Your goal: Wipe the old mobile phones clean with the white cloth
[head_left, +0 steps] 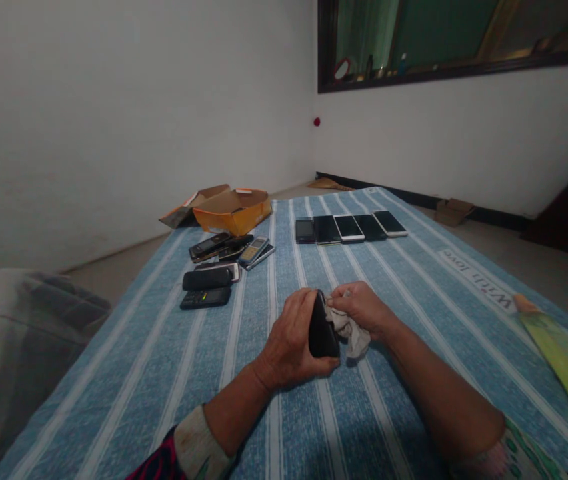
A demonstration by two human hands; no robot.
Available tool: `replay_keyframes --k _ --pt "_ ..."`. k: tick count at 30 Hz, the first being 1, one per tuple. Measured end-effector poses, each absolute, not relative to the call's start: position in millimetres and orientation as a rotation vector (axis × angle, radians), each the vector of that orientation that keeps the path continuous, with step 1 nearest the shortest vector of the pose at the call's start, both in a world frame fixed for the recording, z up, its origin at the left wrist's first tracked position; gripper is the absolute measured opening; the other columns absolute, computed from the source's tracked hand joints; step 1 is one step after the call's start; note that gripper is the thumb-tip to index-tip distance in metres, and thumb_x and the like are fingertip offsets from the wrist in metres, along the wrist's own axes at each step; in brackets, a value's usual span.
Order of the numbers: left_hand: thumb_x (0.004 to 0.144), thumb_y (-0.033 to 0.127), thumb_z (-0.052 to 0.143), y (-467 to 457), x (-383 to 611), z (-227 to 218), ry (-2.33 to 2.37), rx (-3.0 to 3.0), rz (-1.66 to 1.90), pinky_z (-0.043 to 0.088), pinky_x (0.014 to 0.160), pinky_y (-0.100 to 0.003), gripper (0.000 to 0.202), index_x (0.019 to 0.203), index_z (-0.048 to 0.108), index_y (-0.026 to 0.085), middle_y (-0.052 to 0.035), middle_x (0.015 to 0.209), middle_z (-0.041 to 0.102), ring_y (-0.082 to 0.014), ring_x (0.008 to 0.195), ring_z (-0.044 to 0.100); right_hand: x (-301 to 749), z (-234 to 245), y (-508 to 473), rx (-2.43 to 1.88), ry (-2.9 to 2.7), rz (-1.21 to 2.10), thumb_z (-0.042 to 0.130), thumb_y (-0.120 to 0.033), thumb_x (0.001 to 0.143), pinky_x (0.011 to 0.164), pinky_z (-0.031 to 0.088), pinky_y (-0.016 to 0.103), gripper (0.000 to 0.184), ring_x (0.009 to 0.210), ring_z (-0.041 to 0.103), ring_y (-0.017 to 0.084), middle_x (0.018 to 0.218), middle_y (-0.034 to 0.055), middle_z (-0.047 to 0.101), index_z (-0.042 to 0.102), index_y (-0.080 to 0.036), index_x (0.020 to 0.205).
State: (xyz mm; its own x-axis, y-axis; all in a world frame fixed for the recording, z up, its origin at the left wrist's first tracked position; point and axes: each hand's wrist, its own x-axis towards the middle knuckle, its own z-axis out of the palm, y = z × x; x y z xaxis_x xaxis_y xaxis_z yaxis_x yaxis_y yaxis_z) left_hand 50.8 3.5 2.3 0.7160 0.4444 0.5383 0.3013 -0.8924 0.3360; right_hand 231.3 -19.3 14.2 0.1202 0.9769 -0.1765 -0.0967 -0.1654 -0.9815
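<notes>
A black mobile phone [323, 331] stands tilted on edge in my left hand [291, 340], whose fingers and thumb wrap round its left side and lower end. In my right hand [361, 308] a crumpled whitish cloth [351, 331] is pinched between thumb and fingers. The cloth touches the phone's right upper edge, and part of it hangs loose. Both hands are over the middle of the blue striped tablecloth [244, 373].
Several old phones [209, 298] lie piled at left, before an open orange box [234, 213]. A row of phones [349, 227] lies at the back. At right is a yellow-green packet [564, 367]. A grey covered seat [24, 360] stands left of the table.
</notes>
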Motion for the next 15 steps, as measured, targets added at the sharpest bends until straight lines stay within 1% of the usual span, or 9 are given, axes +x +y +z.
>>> replay_keyframes --k 4,9,13,15 --pt "0.057 0.034 0.078 3.1 50.6 2.7 0.588 2.710 0.945 0.043 0.100 -0.061 0.107 0.143 0.019 0.016 -0.0212 0.133 0.045 -0.0414 0.124 0.045 232.4 16.4 -20.4 -1.354 -0.985 1.327 0.070 -0.026 0.053 0.045 0.033 0.023 0.013 0.046 0.047 0.010 0.049 -0.0033 0.055 0.062 -0.016 0.057" --pt "0.057 0.038 0.078 3.4 50.1 0.7 0.591 2.697 0.938 0.042 0.101 -0.062 0.107 0.144 0.020 0.016 -0.0219 0.135 0.044 -0.0423 0.126 0.044 230.2 14.8 -18.4 -1.312 -0.924 1.237 0.070 -0.029 0.054 0.045 0.032 0.022 0.016 0.046 0.045 0.009 0.049 -0.0044 0.053 0.058 -0.017 0.054" --pt "0.058 0.039 0.079 4.4 49.4 -0.1 0.604 2.698 0.918 0.042 0.101 -0.061 0.106 0.144 0.021 0.015 -0.0221 0.134 0.044 -0.0417 0.126 0.044 232.9 14.3 -19.5 -1.369 -1.012 1.328 0.070 -0.026 0.054 0.046 0.034 0.023 0.013 0.046 0.047 0.009 0.050 -0.0030 0.055 0.062 -0.016 0.057" --pt "0.058 0.038 0.078 4.8 49.1 -0.4 0.611 2.708 0.934 0.042 0.102 -0.061 0.106 0.144 0.021 0.014 -0.0233 0.135 0.043 -0.0418 0.127 0.044 232.2 13.3 -19.6 -1.367 -1.000 1.341 0.070 -0.026 0.054 0.046 0.035 0.023 0.014 0.046 0.048 0.010 0.051 -0.0027 0.056 0.062 -0.016 0.057"
